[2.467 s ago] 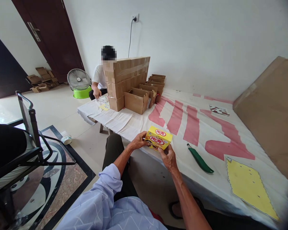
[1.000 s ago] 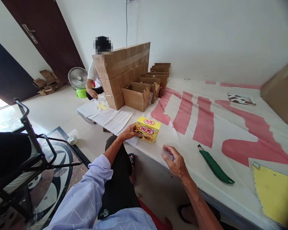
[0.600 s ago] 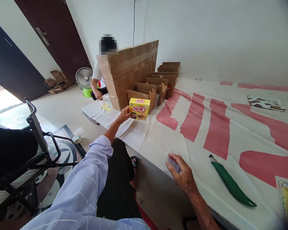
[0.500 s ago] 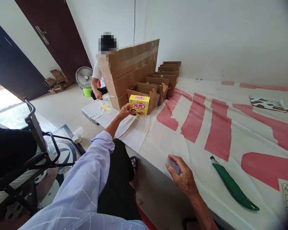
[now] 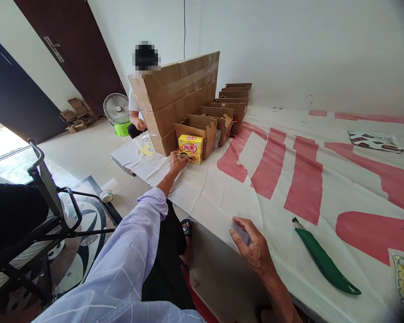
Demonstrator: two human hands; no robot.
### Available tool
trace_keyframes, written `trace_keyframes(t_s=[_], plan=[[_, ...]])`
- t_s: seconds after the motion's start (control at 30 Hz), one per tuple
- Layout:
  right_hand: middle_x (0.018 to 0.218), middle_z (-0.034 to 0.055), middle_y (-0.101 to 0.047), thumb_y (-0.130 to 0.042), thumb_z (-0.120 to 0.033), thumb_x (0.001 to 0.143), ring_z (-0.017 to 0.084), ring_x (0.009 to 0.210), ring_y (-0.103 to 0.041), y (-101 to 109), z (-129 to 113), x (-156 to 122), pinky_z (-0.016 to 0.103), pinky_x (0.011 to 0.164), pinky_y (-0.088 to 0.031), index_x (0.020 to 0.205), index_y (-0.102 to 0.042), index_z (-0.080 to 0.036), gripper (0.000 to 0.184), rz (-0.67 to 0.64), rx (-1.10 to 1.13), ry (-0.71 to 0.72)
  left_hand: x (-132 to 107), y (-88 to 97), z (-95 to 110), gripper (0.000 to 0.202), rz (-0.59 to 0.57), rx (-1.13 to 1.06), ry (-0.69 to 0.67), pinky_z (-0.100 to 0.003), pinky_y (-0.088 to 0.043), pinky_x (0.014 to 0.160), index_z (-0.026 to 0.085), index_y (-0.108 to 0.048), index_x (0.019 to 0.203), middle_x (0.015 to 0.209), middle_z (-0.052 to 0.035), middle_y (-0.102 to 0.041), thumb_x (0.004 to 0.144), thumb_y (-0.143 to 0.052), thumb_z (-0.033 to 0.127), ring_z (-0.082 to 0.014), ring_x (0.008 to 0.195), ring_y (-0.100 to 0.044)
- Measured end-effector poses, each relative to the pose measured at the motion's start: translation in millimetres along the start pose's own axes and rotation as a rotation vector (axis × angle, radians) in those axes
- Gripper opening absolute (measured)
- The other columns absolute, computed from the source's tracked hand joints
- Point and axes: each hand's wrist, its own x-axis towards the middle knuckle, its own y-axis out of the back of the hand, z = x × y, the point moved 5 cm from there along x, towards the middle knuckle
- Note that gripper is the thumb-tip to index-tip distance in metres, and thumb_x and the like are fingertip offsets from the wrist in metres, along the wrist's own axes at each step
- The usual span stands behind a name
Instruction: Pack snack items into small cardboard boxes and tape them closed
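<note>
A yellow snack box (image 5: pixel 190 149) with red lettering stands on the white and red cloth (image 5: pixel 276 179), right in front of an open cardboard carton (image 5: pixel 195 133). My left hand (image 5: pixel 177 162) reaches far out and its fingers touch the box's left side. My right hand (image 5: pixel 252 247) rests on the cloth near the front edge, fingers curled over a small clear piece I cannot make out. A green-handled knife (image 5: pixel 325 263) lies to the right of that hand.
Stacked sealed cartons (image 5: pixel 175 96) and a row of open cartons (image 5: pixel 230 101) stand at the far left of the cloth. Another person (image 5: pixel 138 114) sits behind them. A fan (image 5: pixel 116 110), a black chair (image 5: pixel 30 211) and a tape roll (image 5: pixel 105 195) are on the floor.
Both hands held the yellow box close to me. My left hand then carried it away to the far left and set it down before the open carton; my right hand dropped to the cloth.
</note>
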Motion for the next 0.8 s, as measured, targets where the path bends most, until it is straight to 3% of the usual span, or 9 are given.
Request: trace_keyframes(t_s=[0.13, 0.3, 0.57, 0.8], plan=[[0.120, 0.0115, -0.078, -0.066, -0.060, 0.098, 0.032, 0.109, -0.076, -0.2, -2.5, 0.4, 0.048, 0.103, -0.064, 0.121, -0.077, -0.027, 0.042, 0.006, -0.015, 0.016, -22.3, -1.2, 4.0, 0.050, 0.039, 0.137, -0.003, -0.041, -0.048, 0.106, 0.024, -0.052, 0.101, 0.116, -0.0082, -0.063, 0.071, -0.092, 0.021, -0.0287, 0.123, -0.061], [0.119, 0.0122, -0.079, -0.064, -0.055, 0.100, 0.030, 0.110, -0.077, 1.2, -8.0, 0.3, 0.045, 0.101, -0.065, 0.122, -0.076, -0.023, 0.041, 0.011, -0.054, 0.068, -39.9, -23.1, 13.4, 0.064, -0.024, 0.241, -0.020, -0.040, -0.049, 0.105, 0.024, -0.049, 0.107, 0.124, -0.0096, -0.062, 0.067, -0.100, 0.027, -0.0290, 0.125, -0.060], [0.116, 0.0115, -0.079, -0.065, -0.049, 0.102, 0.028, 0.108, -0.078, 2.1, -10.3, 0.4, 0.042, 0.099, -0.066, 0.120, -0.076, -0.023, 0.033, 0.029, -0.063, 0.138, -28.0, -49.8, 23.6, 0.066, -0.075, 0.364, 0.026, -0.040, -0.047, 0.105, 0.024, -0.045, 0.116, 0.132, -0.0128, -0.059, 0.076, -0.096, 0.035, -0.0287, 0.131, -0.059], [0.118, 0.0111, -0.078, -0.065, -0.050, 0.102, 0.028, 0.109, -0.077, -0.2, -6.4, -2.0, 0.043, 0.100, -0.064, 0.121, -0.075, -0.024, 0.034, 0.022, -0.045, 0.102, -19.6, -56.3, 22.7, 0.062, -0.088, 0.423, 0.030, -0.041, -0.047, 0.104, 0.022, -0.046, 0.119, 0.135, -0.0163, -0.060, 0.080, -0.092, 0.037, -0.0301, 0.128, -0.062]])
